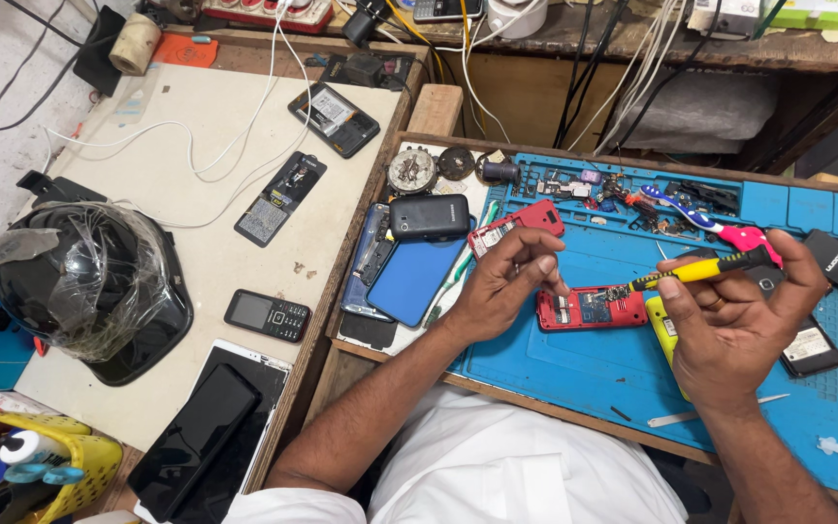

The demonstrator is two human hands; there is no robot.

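Right of centre on the blue silicone work mat [574, 374], the left hand [506, 286] pinches the opened red phone [591, 308], back cover already off, while the right hand [739, 325] grips a yellow-handled screwdriver [700, 270], tip on the exposed board, reassembly undone.

The person wears a white shirt [497, 466] with short sleeves, leaving both forearms bare. A ring [717, 303] sits on one finger of the right hand [739, 320].
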